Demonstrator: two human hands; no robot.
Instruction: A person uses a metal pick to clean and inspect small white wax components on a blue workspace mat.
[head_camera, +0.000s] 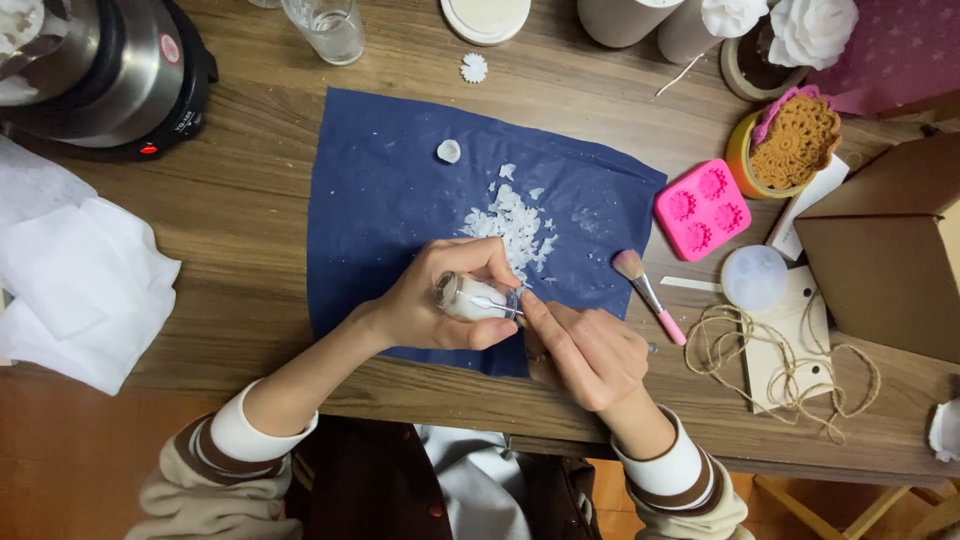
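My left hand (440, 300) grips a small glass jar (470, 298) filled with white wax, tipped on its side over a dark blue sheet (390, 200). My right hand (585, 350) holds a thin metal tool (492, 303) whose tip lies against the jar's mouth. A pile of white wax flakes (512, 225) is scattered on the sheet just beyond the jar. A small white wax piece (449, 151) lies farther back on the sheet.
A steel pot on a black heater (110, 70) stands far left, white paper towels (80, 280) below it. To the right lie a pink-handled brush (648, 295), a pink silicone mould (703, 208), a translucent lid (755, 277), twine (790, 365), a cardboard box (890, 250) and a glass (330, 28).
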